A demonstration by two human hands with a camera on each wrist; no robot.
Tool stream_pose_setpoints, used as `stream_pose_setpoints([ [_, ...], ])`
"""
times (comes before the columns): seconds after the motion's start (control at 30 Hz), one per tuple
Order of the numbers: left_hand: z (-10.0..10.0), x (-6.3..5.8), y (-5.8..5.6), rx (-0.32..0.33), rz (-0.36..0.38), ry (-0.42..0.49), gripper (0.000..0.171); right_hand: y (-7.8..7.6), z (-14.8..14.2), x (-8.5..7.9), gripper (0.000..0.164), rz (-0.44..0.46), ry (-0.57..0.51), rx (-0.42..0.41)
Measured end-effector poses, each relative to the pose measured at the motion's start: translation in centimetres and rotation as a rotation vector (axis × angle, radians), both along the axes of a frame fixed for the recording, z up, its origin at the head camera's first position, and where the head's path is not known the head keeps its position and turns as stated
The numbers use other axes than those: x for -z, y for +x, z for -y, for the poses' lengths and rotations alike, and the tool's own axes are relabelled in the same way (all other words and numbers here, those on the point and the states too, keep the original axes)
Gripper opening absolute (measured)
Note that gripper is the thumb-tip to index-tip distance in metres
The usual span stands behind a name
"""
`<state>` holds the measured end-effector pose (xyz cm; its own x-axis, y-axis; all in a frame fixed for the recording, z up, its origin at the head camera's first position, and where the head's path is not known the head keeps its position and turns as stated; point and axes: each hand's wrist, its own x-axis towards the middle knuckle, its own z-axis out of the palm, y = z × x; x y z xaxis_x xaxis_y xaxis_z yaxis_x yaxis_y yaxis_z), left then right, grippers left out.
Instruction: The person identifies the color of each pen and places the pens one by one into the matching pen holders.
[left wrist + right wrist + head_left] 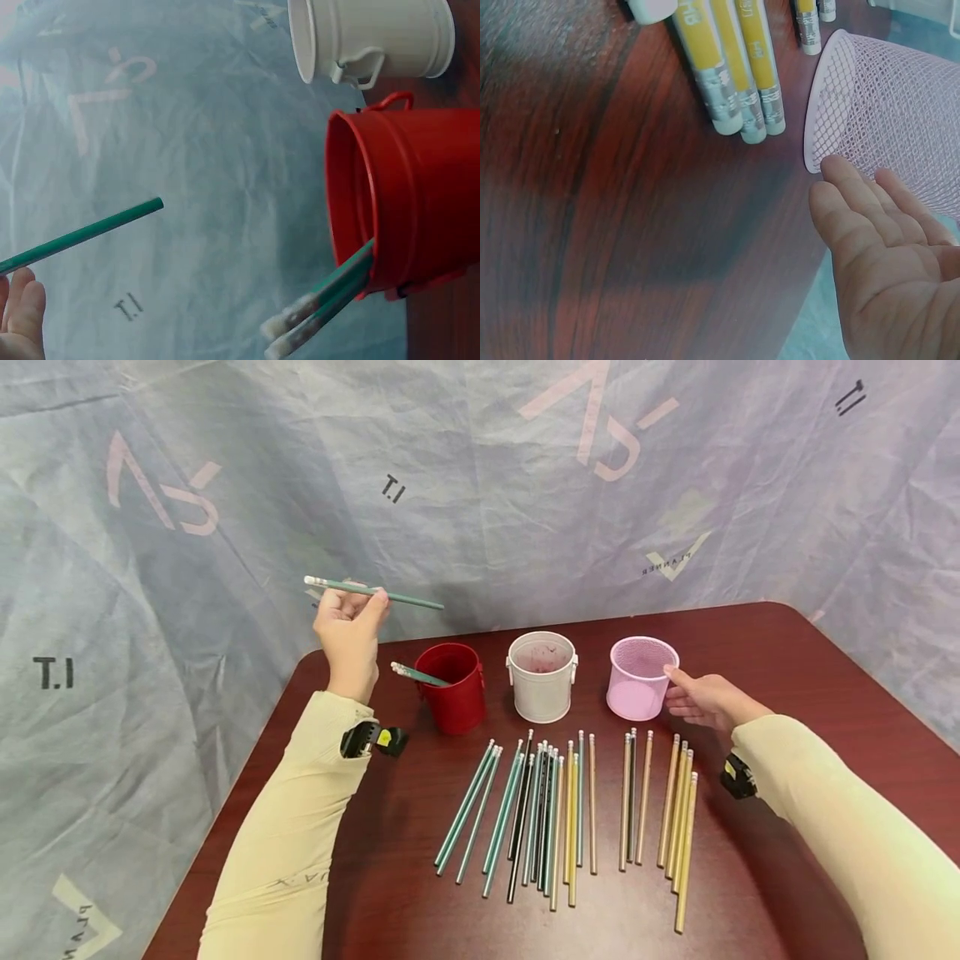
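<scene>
My left hand (351, 639) pinches a green pencil (411, 601) between thumb and fingers, above and left of the red bucket (459, 708). The pencil lies nearly level, its white eraser end to the left. A few green pencils (330, 300) lean in the bucket with their erasers sticking out over the rim. At the right, my right hand (708, 697) is beside the pink mesh basket (633, 700), thumb near the rim. In the right wrist view its fingers (847, 199) are extended along the mesh.
Between the red bucket and the basket stands a white bucket (542, 695). In front, green pencils (468, 810), black pencils (520, 827), tan pencils (592, 810) and yellow pencils (686, 852) lie in rows on the dark red table (390, 877). A grey printed cloth (450, 527) hangs behind.
</scene>
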<state>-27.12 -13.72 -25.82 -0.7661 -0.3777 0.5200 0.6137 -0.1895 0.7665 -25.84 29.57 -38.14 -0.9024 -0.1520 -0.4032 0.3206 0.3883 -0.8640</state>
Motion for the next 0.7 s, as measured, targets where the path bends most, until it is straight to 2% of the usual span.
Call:
stream_pose_setpoints([
  [0.17, -0.2, 0.6, -1.3, -0.047, 0.089, -0.145, 0.023, 0.3, 0.2, 0.0, 0.089, -0.01, -0.002, 0.009],
  [0.27, -0.1, 0.9, -1.7, -0.077, 0.186, -0.237, 0.02, 0.3, 0.2, 0.0, 0.088, -0.012, -0.003, 0.01],
  [0.4, -0.1, 1.9, -2.2, -0.042, 0.349, -0.348, 0.011, 0.3, 0.2, -0.1, 0.087, -0.028, 0.013, 0.02],
  [0.5, 0.0, 2.8, -2.4, -0.015, 0.443, -0.442, 0.012, 0.2, 0.3, -0.1, 0.086, -0.045, 0.024, 0.026],
  [0.6, -0.2, 3.5, -2.4, -0.007, 0.483, -0.535, 0.013, 0.1, 0.3, -0.1, 0.085, -0.044, 0.022, 0.028],
  [0.7, -0.5, 3.8, -2.2, 0.012, 0.496, -0.583, 0.011, 0.0, 0.1, -0.1, 0.085, -0.035, 0.027, 0.036],
])
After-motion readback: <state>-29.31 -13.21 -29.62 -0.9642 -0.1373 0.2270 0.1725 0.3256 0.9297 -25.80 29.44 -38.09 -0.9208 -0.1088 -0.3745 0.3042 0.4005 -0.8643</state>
